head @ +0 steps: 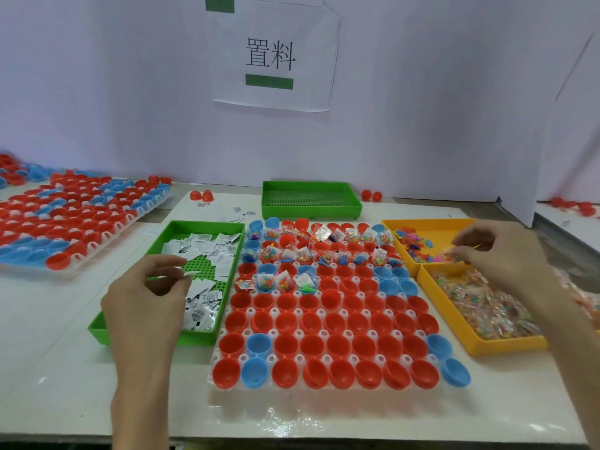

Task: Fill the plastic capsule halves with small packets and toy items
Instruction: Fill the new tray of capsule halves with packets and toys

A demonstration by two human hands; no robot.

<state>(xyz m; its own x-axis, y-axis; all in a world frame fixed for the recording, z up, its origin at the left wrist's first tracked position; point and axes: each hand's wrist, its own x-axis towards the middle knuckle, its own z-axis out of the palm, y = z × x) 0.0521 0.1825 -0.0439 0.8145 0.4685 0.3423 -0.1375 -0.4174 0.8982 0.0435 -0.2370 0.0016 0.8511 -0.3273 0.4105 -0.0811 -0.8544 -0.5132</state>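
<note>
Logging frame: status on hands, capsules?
Left hand pinches white packet over near green tray. Right hand pinches small items over far yellow tray. Capsule halves: far rows filled, rest empty. Nothing blocking.

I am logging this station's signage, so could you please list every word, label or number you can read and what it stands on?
"置料": large black characters on the white paper sign on the back wall.
White packets in the green tray: black print, too small and blurred to read.
Loose packets on the table: print also unreadable.

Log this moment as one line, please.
left hand: pinches white packet over green tray | right hand: pinches small toys over yellow tray | capsule halves: far rows filled, near rows empty
</note>
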